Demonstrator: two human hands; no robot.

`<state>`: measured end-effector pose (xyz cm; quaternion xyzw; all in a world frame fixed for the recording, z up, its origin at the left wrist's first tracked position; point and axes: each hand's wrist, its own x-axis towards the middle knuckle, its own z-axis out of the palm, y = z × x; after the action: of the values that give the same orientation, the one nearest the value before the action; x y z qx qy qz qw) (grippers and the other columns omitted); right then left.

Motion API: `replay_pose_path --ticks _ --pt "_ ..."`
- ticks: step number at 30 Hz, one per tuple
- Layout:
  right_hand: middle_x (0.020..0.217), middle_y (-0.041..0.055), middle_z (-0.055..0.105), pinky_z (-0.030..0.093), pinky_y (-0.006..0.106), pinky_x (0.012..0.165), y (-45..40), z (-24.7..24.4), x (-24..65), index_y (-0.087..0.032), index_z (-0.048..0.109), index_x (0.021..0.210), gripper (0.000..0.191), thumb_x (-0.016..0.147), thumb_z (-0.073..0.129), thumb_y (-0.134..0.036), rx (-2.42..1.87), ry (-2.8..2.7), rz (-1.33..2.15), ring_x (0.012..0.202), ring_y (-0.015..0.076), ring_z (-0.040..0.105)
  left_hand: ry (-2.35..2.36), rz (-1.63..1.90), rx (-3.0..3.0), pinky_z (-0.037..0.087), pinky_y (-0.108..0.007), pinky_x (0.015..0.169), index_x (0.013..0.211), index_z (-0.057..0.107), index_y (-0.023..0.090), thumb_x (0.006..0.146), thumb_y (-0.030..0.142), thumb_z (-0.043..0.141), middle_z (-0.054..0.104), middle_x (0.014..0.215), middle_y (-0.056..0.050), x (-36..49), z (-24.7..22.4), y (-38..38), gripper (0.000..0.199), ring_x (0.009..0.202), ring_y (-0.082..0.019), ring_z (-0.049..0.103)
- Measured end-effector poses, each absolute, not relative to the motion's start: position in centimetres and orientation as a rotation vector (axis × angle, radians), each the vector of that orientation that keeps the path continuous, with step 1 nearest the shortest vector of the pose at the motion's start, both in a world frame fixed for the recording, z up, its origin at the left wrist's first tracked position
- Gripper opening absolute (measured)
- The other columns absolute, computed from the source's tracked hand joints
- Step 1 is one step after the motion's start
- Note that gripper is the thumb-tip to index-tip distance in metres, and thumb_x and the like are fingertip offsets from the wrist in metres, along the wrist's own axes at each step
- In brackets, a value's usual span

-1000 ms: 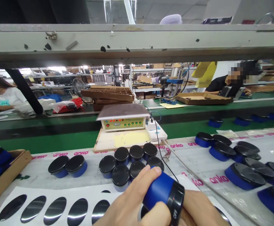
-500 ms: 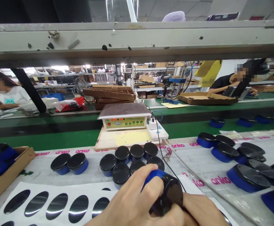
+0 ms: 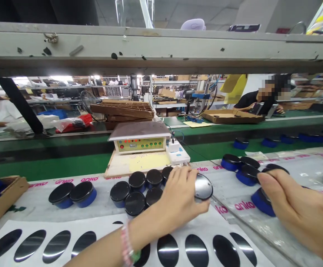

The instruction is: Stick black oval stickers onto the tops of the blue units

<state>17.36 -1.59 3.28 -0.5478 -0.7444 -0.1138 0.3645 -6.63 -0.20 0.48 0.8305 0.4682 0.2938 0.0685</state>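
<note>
My left hand reaches forward and grips a round blue puck with a glossy black top, set down at the right end of a cluster of like pucks. Over on the right, my right hand closes its fingers over a blue puck in a group of flatter blue pucks lying on clear plastic. A white sheet of glossy black oval stickers lies under my left forearm.
A tester box with red and green lights stands on a board behind the pucks. Two more pucks sit to the left, beside a cardboard box. A green conveyor runs behind, and other people work beyond it.
Both hands held one puck near me and turned it over. Now my left hand has carried it forward to the cluster, and my right hand has gone right to another puck.
</note>
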Motion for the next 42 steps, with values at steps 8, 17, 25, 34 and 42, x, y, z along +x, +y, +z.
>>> replay_pose_path --ticks 8,17,25,34,42 --pt "0.049 -0.0065 0.041 0.031 0.025 0.044 2.0 3.1 11.9 -0.026 0.028 0.070 0.034 0.090 0.035 -0.052 -1.351 -2.201 -0.078 0.040 0.0143 0.043 1.561 0.609 2.447 0.021 -0.054 0.108 0.126 0.046 0.014 0.072 0.041 0.065 0.051 0.126 -0.016 -7.7 -1.1 3.0 0.063 0.125 -0.035 0.038" --pt "0.086 0.0070 0.059 0.041 0.031 0.069 5.5 0.3 1.0 -0.018 0.049 0.090 0.018 0.085 0.050 -0.035 -1.026 -2.734 0.207 0.082 0.0223 0.057 1.906 0.451 2.046 0.048 -0.035 0.085 0.125 0.047 0.016 0.068 0.040 0.064 0.061 0.117 -0.013 -21.1 -0.5 0.3 0.064 0.104 -0.028 0.060" --pt "0.092 0.0031 0.062 0.050 0.033 0.070 8.2 -0.7 -3.3 -0.014 0.058 0.102 0.027 0.090 0.053 -0.038 -1.105 -2.874 0.261 0.076 0.0139 0.060 1.962 0.634 2.008 0.045 -0.038 0.085 0.115 0.053 0.019 0.070 0.035 0.063 0.065 0.109 -0.010 -21.0 -1.8 0.9 0.049 0.102 -0.029 0.061" --pt "0.090 0.0024 0.060 0.048 0.031 0.068 8.2 -0.9 -3.3 -0.015 0.057 0.098 0.025 0.089 0.054 -0.038 -1.065 -2.846 0.291 0.074 0.0132 0.057 1.808 0.675 1.909 0.044 -0.037 0.088 0.127 0.041 0.016 0.079 0.049 0.056 0.062 0.115 -0.013 -23.6 -2.5 -1.4 0.060 0.105 -0.027 0.059" --pt "0.076 0.0002 0.056 0.038 0.025 0.059 9.2 1.0 -2.3 -0.021 0.045 0.082 0.013 0.082 0.050 -0.032 -0.963 -2.709 0.356 0.066 0.0139 0.049 1.752 0.643 1.882 0.045 -0.037 0.088 0.131 0.038 0.020 0.080 0.058 0.051 0.064 0.113 -0.010 -24.0 -1.9 -2.8 0.065 0.106 -0.028 0.060"
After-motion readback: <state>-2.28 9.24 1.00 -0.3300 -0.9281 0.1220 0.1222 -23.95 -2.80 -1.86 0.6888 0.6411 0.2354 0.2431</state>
